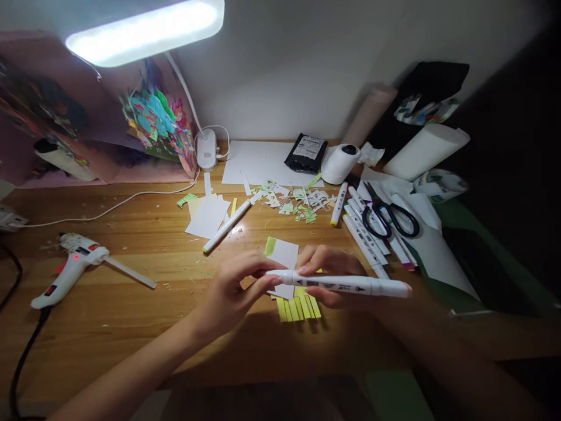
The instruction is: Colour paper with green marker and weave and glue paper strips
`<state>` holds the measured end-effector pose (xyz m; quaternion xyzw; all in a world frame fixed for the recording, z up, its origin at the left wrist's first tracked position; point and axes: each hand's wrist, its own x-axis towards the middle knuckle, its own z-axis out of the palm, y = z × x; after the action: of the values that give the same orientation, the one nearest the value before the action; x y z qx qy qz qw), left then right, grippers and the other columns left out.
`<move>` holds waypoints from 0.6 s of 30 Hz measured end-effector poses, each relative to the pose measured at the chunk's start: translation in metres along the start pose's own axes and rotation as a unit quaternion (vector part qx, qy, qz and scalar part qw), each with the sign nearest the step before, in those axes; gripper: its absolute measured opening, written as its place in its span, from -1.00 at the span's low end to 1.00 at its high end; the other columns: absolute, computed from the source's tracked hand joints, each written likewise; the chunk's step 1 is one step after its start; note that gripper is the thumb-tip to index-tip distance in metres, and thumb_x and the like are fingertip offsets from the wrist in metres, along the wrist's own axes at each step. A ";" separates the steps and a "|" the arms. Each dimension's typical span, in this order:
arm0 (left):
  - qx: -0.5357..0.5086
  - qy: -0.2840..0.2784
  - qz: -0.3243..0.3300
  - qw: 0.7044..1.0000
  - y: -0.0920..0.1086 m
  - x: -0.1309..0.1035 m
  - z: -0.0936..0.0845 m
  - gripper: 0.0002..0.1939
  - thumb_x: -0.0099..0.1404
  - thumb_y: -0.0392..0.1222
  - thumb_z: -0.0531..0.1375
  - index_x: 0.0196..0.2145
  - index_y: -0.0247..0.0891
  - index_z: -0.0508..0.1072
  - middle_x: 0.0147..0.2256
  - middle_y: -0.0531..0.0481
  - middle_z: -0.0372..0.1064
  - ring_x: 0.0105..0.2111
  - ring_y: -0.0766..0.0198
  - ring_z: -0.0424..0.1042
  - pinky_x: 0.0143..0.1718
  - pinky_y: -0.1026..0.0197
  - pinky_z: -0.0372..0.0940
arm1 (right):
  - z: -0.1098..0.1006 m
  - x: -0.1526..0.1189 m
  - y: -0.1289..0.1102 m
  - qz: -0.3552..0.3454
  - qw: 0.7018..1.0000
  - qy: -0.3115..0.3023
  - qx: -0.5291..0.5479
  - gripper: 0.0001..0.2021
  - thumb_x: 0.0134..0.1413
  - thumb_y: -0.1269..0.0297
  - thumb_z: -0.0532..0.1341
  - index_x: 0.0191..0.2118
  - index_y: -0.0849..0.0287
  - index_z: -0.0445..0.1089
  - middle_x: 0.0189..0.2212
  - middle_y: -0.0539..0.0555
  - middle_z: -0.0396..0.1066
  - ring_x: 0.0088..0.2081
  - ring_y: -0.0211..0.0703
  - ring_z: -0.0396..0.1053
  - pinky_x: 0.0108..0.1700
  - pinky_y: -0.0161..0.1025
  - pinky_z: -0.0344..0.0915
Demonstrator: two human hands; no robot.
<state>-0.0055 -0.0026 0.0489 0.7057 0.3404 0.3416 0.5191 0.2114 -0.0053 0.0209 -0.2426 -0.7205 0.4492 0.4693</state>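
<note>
A white double-ended marker (342, 285) lies level across both hands, above the table. Its left end is pinched between the thumb and fingers of my left hand (234, 286). My right hand (333, 263) grips the barrel just right of that end, thumb on the near side and fingers behind. Under the hands is a white paper card (287, 252) with a yellow-green coloured patch in its upper left corner. Yellow-green paper strips (300, 309) fan out below the card, partly covered by it and by my fingers.
A white glue gun (72, 272) with a stick in it lies left. Another marker (228, 227) rests beside white paper squares (209, 216). Paper scraps (298, 200) are heaped at the back. Black-handled scissors (390, 219) lie on several markers at right. A lamp (146, 32) hangs above.
</note>
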 end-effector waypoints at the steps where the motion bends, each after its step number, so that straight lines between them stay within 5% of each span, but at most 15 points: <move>1: 0.005 0.001 0.005 1.000 0.003 -0.001 0.000 -0.85 0.30 -0.23 0.14 -0.23 -0.30 0.48 -0.37 -0.04 0.41 -0.41 0.36 0.37 -0.42 0.33 0.26 | 0.002 0.000 -0.001 -0.027 1.000 0.002 -0.002 -0.77 -0.05 0.45 0.27 -0.21 0.15 0.34 -0.35 0.04 0.39 -0.36 -0.27 0.36 -0.34 -0.32 0.27; 11: 0.090 0.041 0.130 0.987 0.014 -0.005 0.000 -0.83 0.24 -0.35 0.19 -0.20 -0.30 0.49 -0.47 -0.01 0.33 -0.49 0.38 0.32 -0.47 0.31 0.24 | 0.012 -0.002 0.000 -0.152 0.988 0.016 -0.022 -0.68 -0.02 0.43 0.27 -0.08 0.15 0.35 -0.35 0.07 0.43 -0.35 -0.26 0.41 -0.36 -0.34 0.36; 18: 0.086 0.031 0.117 0.989 0.019 -0.013 0.001 -0.79 0.23 -0.33 0.20 -0.16 -0.18 0.49 -0.47 0.01 0.31 -0.50 0.35 0.31 -0.51 0.28 0.23 | 0.021 -0.008 0.004 -0.168 0.984 0.043 -0.042 -0.60 -0.03 0.35 0.29 -0.02 -0.03 0.32 -0.40 0.01 0.48 -0.43 -0.23 0.46 -0.39 -0.30 0.43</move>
<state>-0.0094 -0.0187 0.0650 0.7719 0.2997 0.3905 0.4022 0.1959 -0.0186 0.0099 -0.1571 -0.7484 0.3226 0.5578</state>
